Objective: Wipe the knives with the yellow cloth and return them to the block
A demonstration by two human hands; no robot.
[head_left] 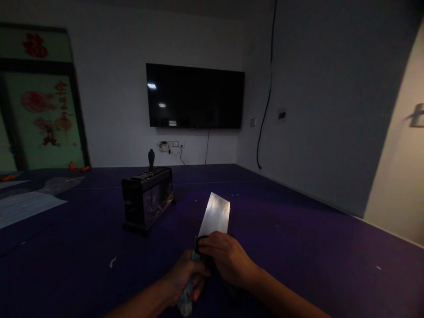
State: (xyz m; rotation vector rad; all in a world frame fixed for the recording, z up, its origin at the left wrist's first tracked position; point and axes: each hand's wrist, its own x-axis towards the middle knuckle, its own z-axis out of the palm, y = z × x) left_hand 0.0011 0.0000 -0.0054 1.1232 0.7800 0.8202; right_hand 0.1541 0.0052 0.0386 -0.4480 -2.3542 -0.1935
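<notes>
A cleaver (216, 215) with a broad shiny blade points up and away from me, above the purple surface. My left hand (187, 278) is wrapped around its handle (186, 302), which looks covered in a pale, crinkled wrapping. Over the lower part of the blade, my right hand (228, 256) has its fingers bent and pressed together. A dark curved thing (198, 242) shows at those fingertips; most of it is hidden beneath the hand, so its kind is unclear. Ahead to the left stands a black knife block (147, 198), with one black handle (151, 159) sticking up from its top.
The purple tabletop (298, 247) reaches to the walls. White sheets (29, 205) and clear plastic (61, 183) lie at the left, with small orange things (84, 168) behind. A scrap (112, 262) lies nearer. A television (195, 97) and a hanging black cable (265, 110) are on the walls.
</notes>
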